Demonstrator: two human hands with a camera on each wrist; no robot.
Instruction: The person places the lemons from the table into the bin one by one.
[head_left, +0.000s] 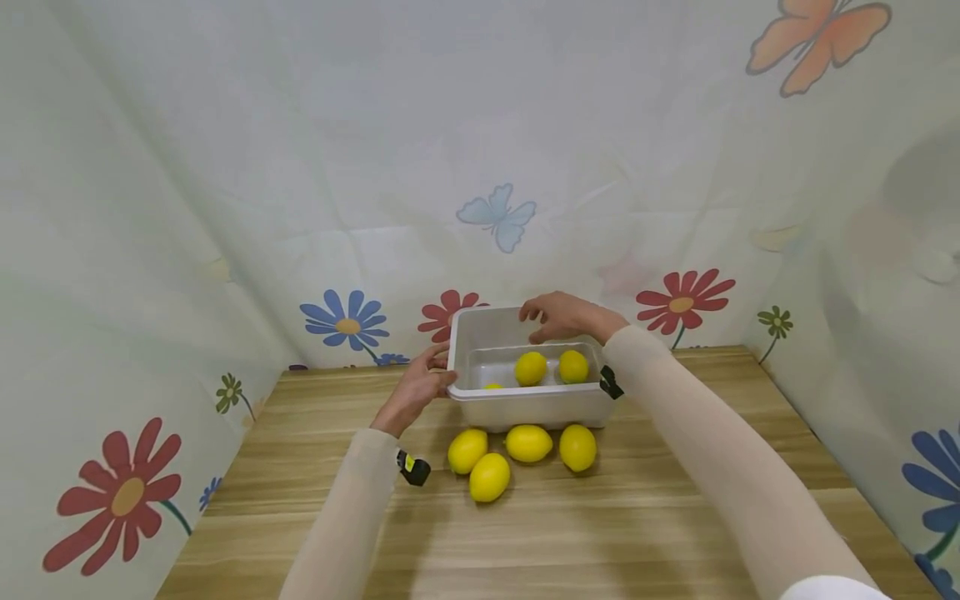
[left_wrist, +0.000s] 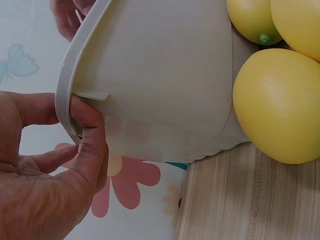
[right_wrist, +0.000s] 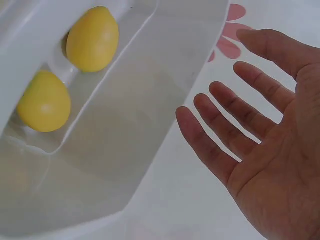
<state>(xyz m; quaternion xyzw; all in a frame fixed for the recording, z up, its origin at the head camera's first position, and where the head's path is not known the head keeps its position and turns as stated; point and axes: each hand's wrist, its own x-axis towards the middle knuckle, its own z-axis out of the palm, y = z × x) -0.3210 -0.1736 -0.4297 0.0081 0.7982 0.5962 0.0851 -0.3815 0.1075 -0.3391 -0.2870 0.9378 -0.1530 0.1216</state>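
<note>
I'm pinching one white rectangular plastic bin (head_left: pixel 536 408) with my left hand (head_left: pixel 422 386); right hand (head_left: pixel 564 318) is hovering, fingers spread wide; three yellow oval lemons (head_left: pixel 531 368) are showing inside, four out front

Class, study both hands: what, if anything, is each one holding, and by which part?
The left hand grips the pale box by the rim at its left end. The right hand holds nothing.
</note>
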